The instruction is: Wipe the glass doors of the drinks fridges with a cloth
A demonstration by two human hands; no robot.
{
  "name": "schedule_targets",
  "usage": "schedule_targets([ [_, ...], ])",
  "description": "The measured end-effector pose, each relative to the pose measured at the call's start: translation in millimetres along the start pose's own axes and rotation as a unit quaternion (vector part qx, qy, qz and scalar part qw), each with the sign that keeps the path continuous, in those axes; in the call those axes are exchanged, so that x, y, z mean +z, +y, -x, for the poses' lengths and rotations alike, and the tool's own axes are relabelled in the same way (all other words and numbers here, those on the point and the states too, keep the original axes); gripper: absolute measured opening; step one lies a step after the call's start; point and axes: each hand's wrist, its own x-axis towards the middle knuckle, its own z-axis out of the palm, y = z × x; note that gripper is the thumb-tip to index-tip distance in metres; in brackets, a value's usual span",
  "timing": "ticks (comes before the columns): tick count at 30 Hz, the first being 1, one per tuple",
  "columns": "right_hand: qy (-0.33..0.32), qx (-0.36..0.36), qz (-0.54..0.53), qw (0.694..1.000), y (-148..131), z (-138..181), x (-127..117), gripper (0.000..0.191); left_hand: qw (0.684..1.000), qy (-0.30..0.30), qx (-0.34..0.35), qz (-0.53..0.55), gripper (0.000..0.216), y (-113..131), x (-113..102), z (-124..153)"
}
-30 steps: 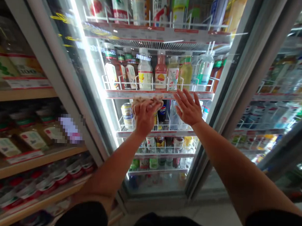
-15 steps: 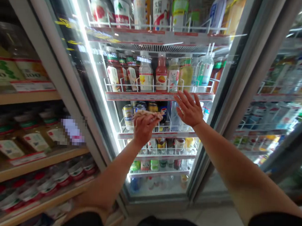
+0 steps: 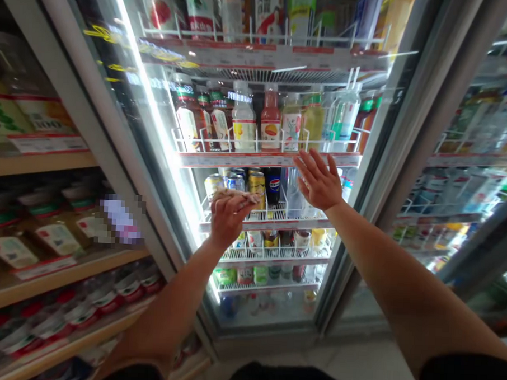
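A crumpled, pale beige cloth [image 3: 235,195], soft and bunched into a flat wad, lies against the glass door [image 3: 127,95] of a lit drinks cooler, level with the shelf of cans. The left hand [image 3: 227,218] is closed around it from below, with the fingers curled over its lower edge. The right hand [image 3: 320,181] is spread wide, its palm flat to the same pane a little higher and to the right.

Behind the glass, a dark Pepsi bottle [image 3: 274,186] with its round red-white-blue logo stands beside a yellow can [image 3: 257,183] on a white wire shelf [image 3: 277,216]. Above, a red-edged price strip [image 3: 267,158] fronts a row of plastic bottles, among them a red juice bottle [image 3: 270,121] with an orange label; the small print is too blurred to read. To the left, wooden shelves [image 3: 40,159] carry jars with pale labels.
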Motion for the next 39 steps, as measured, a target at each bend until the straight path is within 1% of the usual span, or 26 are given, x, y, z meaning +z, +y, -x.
schedule_targets([
  [1,0.003,-0.002,0.006,1.0,-0.1,0.0,-0.2,0.062,1.0,-0.004,0.009,0.0,0.029,-3.7,-1.6,-2.1],
  [2,0.007,-0.005,0.012,1.0,-0.2,0.0,-0.4,0.062,1.0,0.0,0.002,0.001,0.028,-9.8,-3.8,-8.2],
  [4,0.018,-0.01,0.022,1.0,-0.3,0.4,-0.4,0.063,0.999,0.026,-0.046,-0.001,0.026,-23.6,-8.4,-24.8],
  [6,0.029,-0.016,0.024,0.999,-0.2,0.7,0.1,0.065,0.995,0.045,-0.091,-0.013,0.028,-29.7,-11.3,-33.3],
  [8,0.042,-0.022,0.027,0.999,-0.1,1.0,0.8,0.067,0.993,0.046,-0.1,-0.029,0.028,-22.6,-11.5,-23.9],
  [10,0.052,-0.027,0.029,0.998,0.2,1.0,1.6,0.069,0.997,0.03,-0.069,-0.03,0.026,-8.0,-10.2,-1.3],
  [12,0.048,-0.024,0.025,0.998,0.5,1.0,2.1,0.069,1.0,-0.001,-0.012,-0.01,0.028,1.6,-9.9,18.8],
  [14,0.034,-0.016,0.014,0.999,0.9,1.2,2.5,0.067,1.0,-0.013,0.008,-0.003,0.031,-2.2,-12.7,22.4],
  [15,0.028,-0.011,0.008,1.0,1.1,1.3,2.6,0.066,1.0,-0.006,-0.004,-0.01,0.03,-8.9,-15.3,17.2],
  [18,0.024,-0.009,0.001,1.0,1.4,1.9,3.2,0.065,0.995,0.03,-0.076,-0.057,0.026,-32.8,-23.9,-9.5],
  [20,0.035,-0.015,0.005,0.999,1.5,2.1,3.7,0.066,0.991,0.042,-0.101,-0.07,0.026,-37.8,-27.2,-16.0],
  [21,0.041,-0.018,0.008,0.999,1.5,2.1,4.0,0.067,0.992,0.043,-0.1,-0.067,0.027,-35.0,-27.7,-12.0],
  [23,0.047,-0.021,0.011,0.999,1.5,2.1,4.7,0.068,0.995,0.039,-0.083,-0.04,0.029,-22.4,-27.5,8.5],
  [25,0.042,-0.017,0.01,0.999,1.7,2.1,5.2,0.067,0.998,0.016,-0.056,-0.007,0.031,-10.7,-27.4,34.5],
  [26,0.038,-0.015,0.009,0.999,1.8,2.2,5.4,0.067,0.999,-0.001,-0.04,-0.002,0.031,-8.9,-27.9,44.4],
  [27,0.037,-0.015,0.009,0.999,1.9,2.3,5.5,0.066,1.0,-0.014,-0.027,-0.007,0.031,-11.0,-29.1,50.2],
  [29,0.039,-0.018,0.013,0.999,2.1,2.5,5.4,0.066,0.998,-0.014,-0.022,-0.048,0.028,-25.4,-33.1,48.5],
  [31,0.046,-0.02,0.019,0.999,1.9,2.6,5.2,0.066,0.994,0.015,-0.049,-0.094,0.027,-45.6,-38.1,35.7],
  [33,0.052,-0.022,0.024,0.998,1.4,2.4,5.0,0.067,0.99,0.042,-0.075,-0.115,0.028,-57.3,-42.5,26.1],
  [34,0.054,-0.023,0.026,0.998,1.2,2.2,4.9,0.067,0.989,0.043,-0.08,-0.114,0.028,-56.5,-44.1,26.5],
  [35,0.056,-0.026,0.026,0.998,0.9,2.0,4.9,0.068,0.99,0.037,-0.078,-0.108,0.028,-50.7,-45.4,31.5],
  [37,0.061,-0.03,0.028,0.997,0.5,1.7,4.9,0.069,0.995,0.009,-0.057,-0.085,0.026,-27.5,-46.6,53.0],
  [39,0.057,-0.026,0.03,0.998,0.6,1.8,5.0,0.069,0.998,-0.034,-0.015,-0.054,0.025,-1.0,-46.4,80.3],
])
